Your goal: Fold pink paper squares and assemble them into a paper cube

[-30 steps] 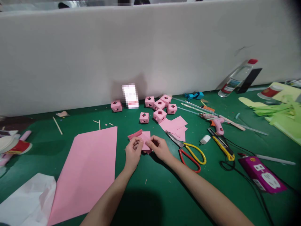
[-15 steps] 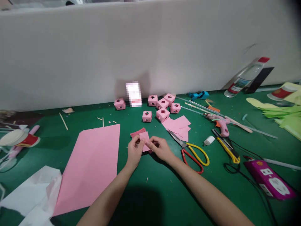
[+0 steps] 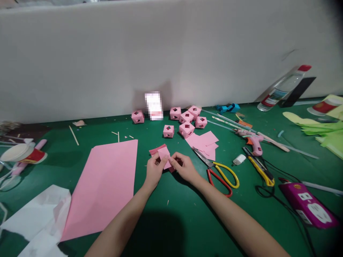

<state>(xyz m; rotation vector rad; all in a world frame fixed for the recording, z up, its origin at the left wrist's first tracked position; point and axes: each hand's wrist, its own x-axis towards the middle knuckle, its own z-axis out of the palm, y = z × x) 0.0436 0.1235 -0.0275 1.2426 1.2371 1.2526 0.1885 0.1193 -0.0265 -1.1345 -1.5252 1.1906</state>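
My left hand [image 3: 154, 170] and my right hand [image 3: 183, 167] meet over the green table, both pinching a small folded pink paper piece [image 3: 164, 154] between fingertips. A darker pink folded strip [image 3: 155, 149] lies just behind it. Beyond my hands sit several finished pink paper cubes [image 3: 187, 129] with square holes, one apart at the left [image 3: 137, 116]. A few small pink paper squares [image 3: 203, 142] lie to the right of my hands. A large pink sheet [image 3: 104, 185] lies flat to the left.
Red-and-yellow scissors [image 3: 219, 173], a yellow utility knife [image 3: 261, 167], a pink glue gun [image 3: 253, 140], glue sticks, a purple power strip [image 3: 308, 203], a bottle [image 3: 284, 87] and green paper [image 3: 321, 130] lie to the right. White paper [image 3: 37, 221] and a paper cup [image 3: 25, 155] sit at the left.
Both hands stayed together on the pink piece, turning and pressing it slightly; the view shifted a little so things sit further right and higher.
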